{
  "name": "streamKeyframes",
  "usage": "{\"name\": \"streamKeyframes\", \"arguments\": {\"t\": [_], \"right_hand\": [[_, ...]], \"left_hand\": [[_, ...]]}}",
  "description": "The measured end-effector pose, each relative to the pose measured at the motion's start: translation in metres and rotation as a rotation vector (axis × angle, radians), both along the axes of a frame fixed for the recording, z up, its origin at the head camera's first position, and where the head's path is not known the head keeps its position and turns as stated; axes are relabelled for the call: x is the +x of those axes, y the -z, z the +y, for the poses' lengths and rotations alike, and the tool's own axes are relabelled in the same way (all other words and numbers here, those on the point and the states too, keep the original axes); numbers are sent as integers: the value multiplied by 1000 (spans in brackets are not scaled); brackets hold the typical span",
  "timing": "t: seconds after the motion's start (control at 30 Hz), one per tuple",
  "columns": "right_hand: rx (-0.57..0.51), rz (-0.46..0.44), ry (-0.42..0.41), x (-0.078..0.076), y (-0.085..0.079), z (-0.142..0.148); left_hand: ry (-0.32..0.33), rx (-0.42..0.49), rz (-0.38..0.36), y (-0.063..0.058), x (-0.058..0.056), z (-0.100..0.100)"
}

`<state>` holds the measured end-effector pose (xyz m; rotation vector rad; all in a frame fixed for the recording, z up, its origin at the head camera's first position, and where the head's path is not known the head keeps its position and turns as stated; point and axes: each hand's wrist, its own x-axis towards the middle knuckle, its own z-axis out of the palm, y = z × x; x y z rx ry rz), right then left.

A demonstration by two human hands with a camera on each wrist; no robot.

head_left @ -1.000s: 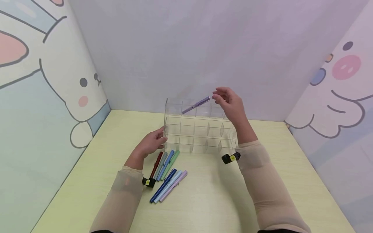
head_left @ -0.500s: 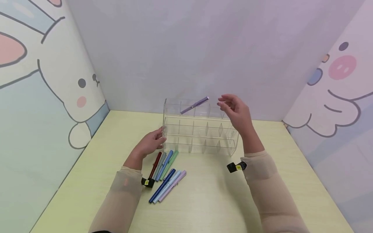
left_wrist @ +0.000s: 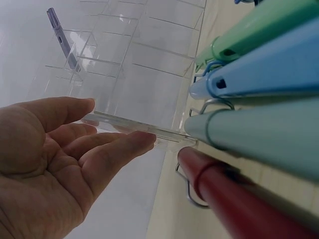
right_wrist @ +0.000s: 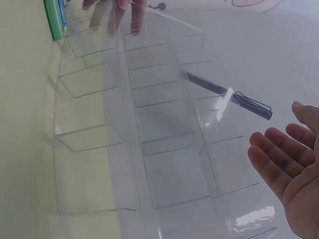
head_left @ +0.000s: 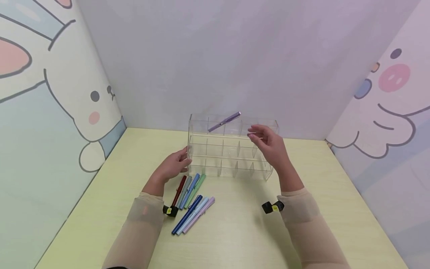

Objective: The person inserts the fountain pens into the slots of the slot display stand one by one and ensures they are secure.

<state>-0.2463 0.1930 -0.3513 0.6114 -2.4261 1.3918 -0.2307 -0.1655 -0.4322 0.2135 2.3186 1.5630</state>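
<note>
A clear acrylic pen organizer (head_left: 230, 150) with tiered compartments stands at the table's far side. My left hand (head_left: 172, 165) holds its left side panel, thumb on one face and fingers on the other, as the left wrist view shows. Tilted in the top tier is a purple pen (head_left: 224, 121), its clip end sticking up to the right. My right hand (head_left: 270, 145) hovers by the organizer's right part, holding nothing, its fingers relaxed. In the right wrist view the right hand (right_wrist: 294, 169) is apart from the purple pen (right_wrist: 229, 94).
In front of the organizer lie a dark red pen (head_left: 179, 190), a grey-green pen (head_left: 184, 192), a blue pen (head_left: 190, 191) and a green pen (head_left: 195, 191). Nearer are a navy pen (head_left: 187, 215), a light blue pen (head_left: 193, 216) and a lilac pen (head_left: 199, 215). A wall stands behind.
My right hand has moved away from the purple pen's end, first to the right, then down in front of the organizer's right side. The pen and left hand stay put.
</note>
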Motion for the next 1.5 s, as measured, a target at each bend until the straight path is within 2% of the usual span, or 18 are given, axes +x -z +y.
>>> {"name": "streamKeyframes", "arguments": {"t": [0.43,0.7,0.9,1.3,1.5], "right_hand": [[90,-45,-40,21,33,-6],[101,-67,-112,30,49,-17],[120,-101,-175,37,55,-25],[295,-192,-345,48,61,-40],[365,-252,-442,52,66,-53]], "left_hand": [[-4,13,-8,2,0,0],[-2,22,-5,3,-2,0],[-3,25,3,4,-2,1],[4,21,18,4,-1,-1],[10,16,12,0,-1,0]]}}
